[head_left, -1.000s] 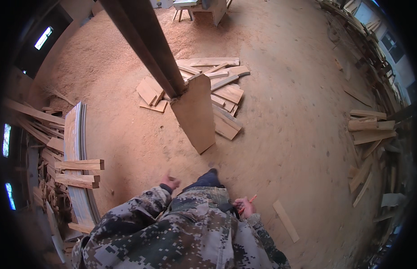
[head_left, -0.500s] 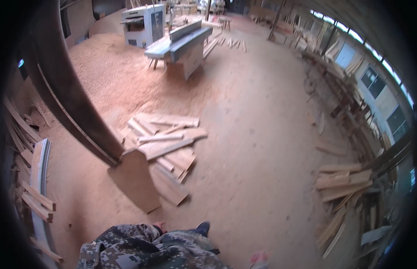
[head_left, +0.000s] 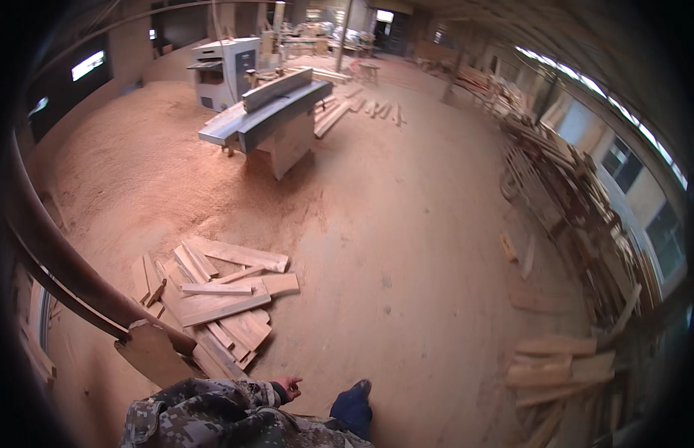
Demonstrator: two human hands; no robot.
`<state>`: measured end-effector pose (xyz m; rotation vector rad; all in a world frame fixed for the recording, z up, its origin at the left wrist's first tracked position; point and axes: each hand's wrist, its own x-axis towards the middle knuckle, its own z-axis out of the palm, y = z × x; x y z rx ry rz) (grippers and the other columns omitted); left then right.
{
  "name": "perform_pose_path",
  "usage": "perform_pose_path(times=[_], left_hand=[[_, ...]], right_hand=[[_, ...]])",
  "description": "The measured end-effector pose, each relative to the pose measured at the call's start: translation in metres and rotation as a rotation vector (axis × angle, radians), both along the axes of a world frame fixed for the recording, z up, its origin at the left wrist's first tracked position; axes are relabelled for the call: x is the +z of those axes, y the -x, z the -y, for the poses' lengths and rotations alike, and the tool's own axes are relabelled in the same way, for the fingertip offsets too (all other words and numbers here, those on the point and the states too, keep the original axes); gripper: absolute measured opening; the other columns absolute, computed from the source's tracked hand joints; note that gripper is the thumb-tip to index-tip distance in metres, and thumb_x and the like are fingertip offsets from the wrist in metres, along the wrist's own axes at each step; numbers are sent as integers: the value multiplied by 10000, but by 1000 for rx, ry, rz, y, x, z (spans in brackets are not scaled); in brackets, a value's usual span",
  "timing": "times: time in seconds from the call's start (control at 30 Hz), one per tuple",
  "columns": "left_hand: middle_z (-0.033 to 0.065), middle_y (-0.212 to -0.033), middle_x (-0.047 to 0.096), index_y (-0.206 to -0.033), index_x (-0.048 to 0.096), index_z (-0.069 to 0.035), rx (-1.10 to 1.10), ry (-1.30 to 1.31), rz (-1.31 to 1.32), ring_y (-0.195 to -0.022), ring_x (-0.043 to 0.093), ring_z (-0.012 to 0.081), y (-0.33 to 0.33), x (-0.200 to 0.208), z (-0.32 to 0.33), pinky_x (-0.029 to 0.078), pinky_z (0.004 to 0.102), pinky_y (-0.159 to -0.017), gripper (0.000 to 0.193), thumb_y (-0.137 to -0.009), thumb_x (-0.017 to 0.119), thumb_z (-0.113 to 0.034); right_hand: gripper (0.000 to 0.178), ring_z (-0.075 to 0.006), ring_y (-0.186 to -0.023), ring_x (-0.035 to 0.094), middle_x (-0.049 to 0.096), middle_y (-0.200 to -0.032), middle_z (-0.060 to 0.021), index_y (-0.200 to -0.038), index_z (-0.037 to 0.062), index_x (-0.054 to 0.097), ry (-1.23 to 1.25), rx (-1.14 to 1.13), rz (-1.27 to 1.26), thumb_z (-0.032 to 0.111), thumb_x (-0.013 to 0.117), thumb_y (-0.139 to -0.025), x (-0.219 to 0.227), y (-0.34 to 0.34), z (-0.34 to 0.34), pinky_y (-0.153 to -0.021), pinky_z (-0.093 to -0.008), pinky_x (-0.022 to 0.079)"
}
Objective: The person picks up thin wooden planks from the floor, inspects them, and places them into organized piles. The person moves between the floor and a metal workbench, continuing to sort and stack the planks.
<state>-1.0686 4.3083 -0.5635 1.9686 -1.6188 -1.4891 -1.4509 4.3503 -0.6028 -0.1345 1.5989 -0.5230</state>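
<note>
My left hand [head_left: 289, 389] hangs low in front of me, below a camouflage sleeve [head_left: 205, 407]. Its fingers are loosely bent and somewhat apart, and I see nothing in them. Beside it, to the right, a dark blue shoe [head_left: 352, 409] of mine is on the dusty floor. A heap of cut boards [head_left: 227, 306] lies just beyond the hand, to its left. My right hand is out of view.
A dark post [head_left: 70, 272] rises at the left, with a brown board [head_left: 154, 357] at its foot. Ahead stand a metal-topped woodworking machine [head_left: 276, 104] and a grey boxy machine [head_left: 227, 73] near spread sawdust [head_left: 130, 164]. Timber stacks [head_left: 560, 366] line the right.
The view has shifted forward, so the board heap and machines appear lower and further left. My left hand shows more fully beside the shoe. My right hand has left the view.
</note>
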Motion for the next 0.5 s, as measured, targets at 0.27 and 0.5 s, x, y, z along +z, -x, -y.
perform_pose_path(times=[0.27,0.5], left_hand=[[184,-1058,737,-1334,611,-52,340,-112,60,-945,718,283,-11,62,199,556,373,-879,578,-823,712,-300],[149,-824,734,-888,772,-75,563,-367,370,-815,702,313,-36,41,342,555,431,-805,367,-847,627,-410]], right_hand=[[683,-328,-555,602,622,-675,-80,-761,98,592,114,28,18,713,366,-953,-16,254,401,-502,-489,511],[644,-328,-541,545,565,-662,-62,-729,132,526,184,123,144,738,411,-913,-73,354,745,-483,-514,461]])
